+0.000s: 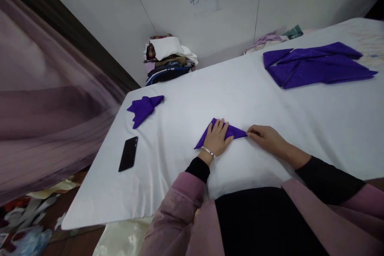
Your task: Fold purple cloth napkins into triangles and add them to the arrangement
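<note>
A purple cloth [235,131], folded into a triangle, lies flat on the white-covered table in front of me. My left hand [216,138] rests on it with the fingers spread, covering its middle; a bracelet circles that wrist. At the cloth's right tip, my right hand [264,138] pinches the pointed corner between thumb and fingers. Another purple cloth [144,110], folded into a shape with several points, lies to the left. Farther back on the right are larger folded purple cloths [318,66].
A black phone [128,154] lies near the left edge of the table [90,204]. Behind the far edge, a stack of folded clothes [169,60] stands against the wall, with more fabric [270,40] farther right. A pinkish curtain [54,100] hangs at the left.
</note>
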`<state>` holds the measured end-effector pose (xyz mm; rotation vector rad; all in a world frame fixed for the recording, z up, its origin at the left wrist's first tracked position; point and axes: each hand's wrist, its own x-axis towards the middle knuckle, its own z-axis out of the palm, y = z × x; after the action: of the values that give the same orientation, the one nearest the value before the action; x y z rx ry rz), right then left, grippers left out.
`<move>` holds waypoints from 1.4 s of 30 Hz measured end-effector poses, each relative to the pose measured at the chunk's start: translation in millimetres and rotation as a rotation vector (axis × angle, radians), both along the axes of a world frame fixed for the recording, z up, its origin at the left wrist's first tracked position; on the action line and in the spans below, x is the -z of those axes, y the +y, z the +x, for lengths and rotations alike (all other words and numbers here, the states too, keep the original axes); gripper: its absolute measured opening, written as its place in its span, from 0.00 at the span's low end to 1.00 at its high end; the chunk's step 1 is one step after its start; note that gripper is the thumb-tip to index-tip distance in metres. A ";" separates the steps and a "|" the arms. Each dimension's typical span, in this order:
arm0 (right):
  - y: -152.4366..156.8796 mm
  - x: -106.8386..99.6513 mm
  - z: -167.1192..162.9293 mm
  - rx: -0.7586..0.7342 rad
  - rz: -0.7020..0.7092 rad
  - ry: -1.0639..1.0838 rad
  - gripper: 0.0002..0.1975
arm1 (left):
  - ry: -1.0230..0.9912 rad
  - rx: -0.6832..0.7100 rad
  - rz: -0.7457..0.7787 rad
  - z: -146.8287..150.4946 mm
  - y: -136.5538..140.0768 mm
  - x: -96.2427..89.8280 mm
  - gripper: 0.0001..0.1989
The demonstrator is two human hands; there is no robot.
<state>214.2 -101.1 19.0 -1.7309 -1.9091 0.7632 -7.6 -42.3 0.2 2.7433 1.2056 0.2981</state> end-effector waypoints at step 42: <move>23.2 36.9 -61.7 -0.389 0.253 -0.347 0.45 | 0.115 -0.252 -0.012 -41.6 -8.1 3.8 0.33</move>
<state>152.5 -77.9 -17.9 -1.4230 -2.4996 0.3343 -49.2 -50.4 -3.6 2.6301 1.5808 0.1585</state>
